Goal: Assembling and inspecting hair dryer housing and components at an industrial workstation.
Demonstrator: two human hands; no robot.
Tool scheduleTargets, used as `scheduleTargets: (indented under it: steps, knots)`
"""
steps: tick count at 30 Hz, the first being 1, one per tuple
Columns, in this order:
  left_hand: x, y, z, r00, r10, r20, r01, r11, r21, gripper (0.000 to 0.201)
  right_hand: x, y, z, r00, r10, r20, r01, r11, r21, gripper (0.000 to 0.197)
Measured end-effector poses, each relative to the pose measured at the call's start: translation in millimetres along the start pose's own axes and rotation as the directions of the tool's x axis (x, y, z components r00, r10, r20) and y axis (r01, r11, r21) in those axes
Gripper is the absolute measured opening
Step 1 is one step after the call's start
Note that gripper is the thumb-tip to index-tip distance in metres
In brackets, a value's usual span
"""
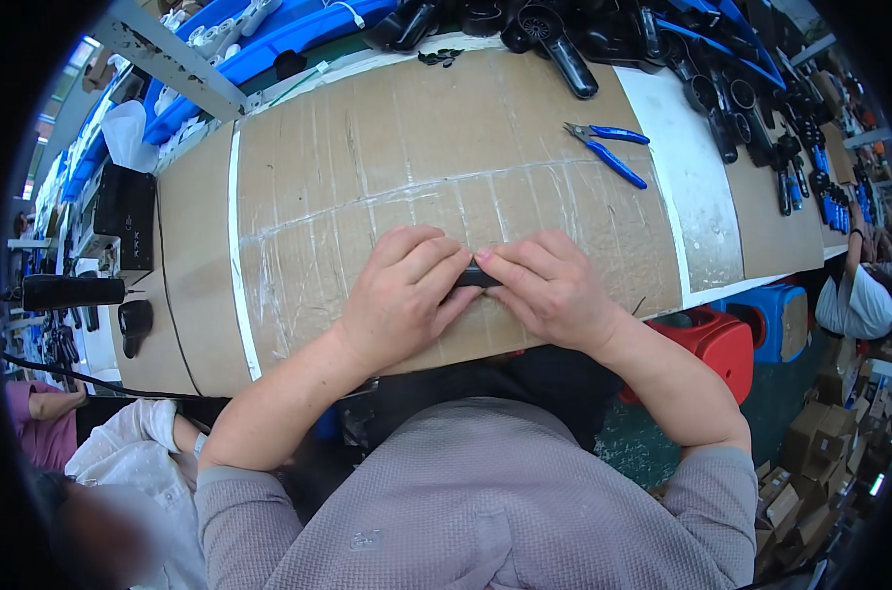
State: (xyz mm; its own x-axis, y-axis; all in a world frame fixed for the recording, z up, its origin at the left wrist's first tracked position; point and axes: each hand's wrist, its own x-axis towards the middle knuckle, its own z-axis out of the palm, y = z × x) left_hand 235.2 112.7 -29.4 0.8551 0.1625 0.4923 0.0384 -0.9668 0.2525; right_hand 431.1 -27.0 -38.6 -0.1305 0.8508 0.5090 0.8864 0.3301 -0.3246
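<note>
Between my two hands, just above the near part of the cardboard-covered table (367, 138), is a small black plastic piece (477, 276). My left hand (399, 295) pinches its left end, thumb below and fingers on top. From the other side, my right hand (549, 287) grips the right end, with the thumb and fingertips close to those of the left. Most of the piece is hidden by my fingers, so its full shape cannot be made out. Blue-handled cutting pliers (613, 152) lie on the cardboard, beyond my right hand.
Black device housings (564, 59) crowd the far edge, with small black parts (439, 57) beside them. Blue trays (279, 49) of white parts stand far left. A black power tool (72, 291) sits left. Red (706, 344) and blue stools (775, 320) stand right; other people work nearby.
</note>
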Motion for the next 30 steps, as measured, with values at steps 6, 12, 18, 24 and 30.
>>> scheduleTargets:
  steps: [6, 12, 18, 24, 30]
  knots:
    - [-8.4, -0.6, 1.0, 0.941, -0.294, -0.170, 0.256, 0.943, -0.211, 0.056, -2.5, -0.5, -0.7, 1.000, 0.021, -0.003, -0.021, 1.000, 0.013, 0.037]
    - [-16.0, -13.5, 12.0, 0.949, -0.272, -0.160, 0.251, 0.958, -0.138, 0.060, 5.0, -1.5, -9.6, 0.997, 0.024, 0.073, -0.023, 1.000, -0.011, 0.040]
    - [-18.1, -16.4, 14.7, 0.957, -0.219, -0.190, 0.204, 0.974, -0.096, 0.057, 65.6, 4.1, -37.4, 0.767, 0.278, 0.578, -0.488, 0.838, 0.244, 0.024]
    - [-15.9, -18.8, 12.9, 0.961, -0.224, -0.163, 0.205, 0.971, -0.124, 0.054, 126.4, 22.4, -14.8, 0.387, 0.328, 0.862, -0.779, 0.617, 0.114, 0.035]
    - [-11.8, -16.3, 14.3, 0.961, -0.233, -0.145, 0.213, 0.966, -0.145, 0.052, 127.4, 32.4, -4.4, 0.339, 0.253, 0.906, -0.749, 0.655, 0.097, 0.047]
